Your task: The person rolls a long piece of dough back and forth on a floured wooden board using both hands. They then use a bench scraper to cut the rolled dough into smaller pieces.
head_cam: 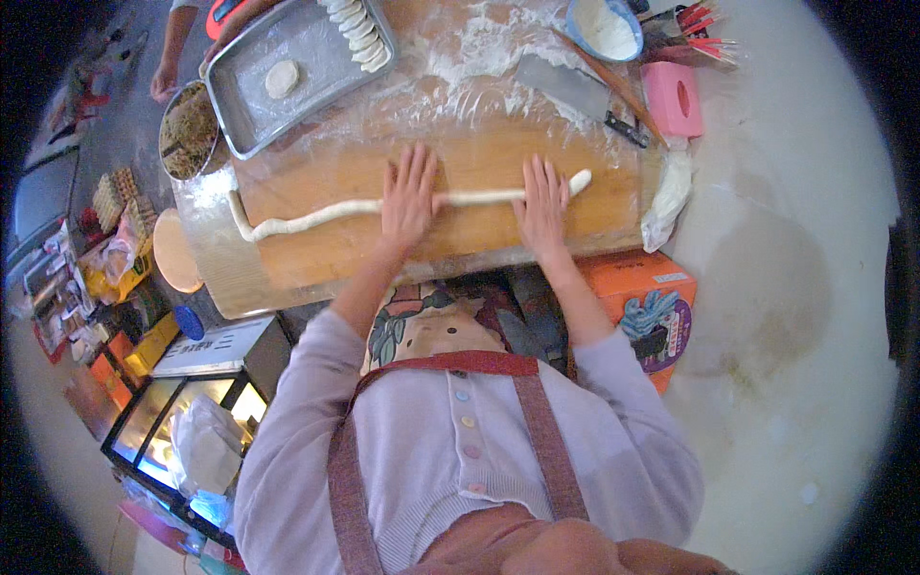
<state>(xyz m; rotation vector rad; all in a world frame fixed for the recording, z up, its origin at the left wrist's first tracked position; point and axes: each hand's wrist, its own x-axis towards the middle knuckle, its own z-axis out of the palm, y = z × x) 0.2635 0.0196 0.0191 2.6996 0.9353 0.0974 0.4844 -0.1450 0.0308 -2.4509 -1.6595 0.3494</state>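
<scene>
A long, thin rope of dough runs across a wooden board, with its left end bent away from me. My left hand lies palm down over the middle of the rope, fingers stretched out and slightly blurred. Nearer the rope's right end, my right hand also rests flat on top of it. Neither hand grips the dough. The tip of the rope sticks out to the right, past my right fingers. Dry flour is spread over the far part of the board.
A cleaver and a rolling pin lie at the far right by a flour bowl. Far left, a metal tray holds dumplings and a dough disc. Beside the filling bowl is another person's hand.
</scene>
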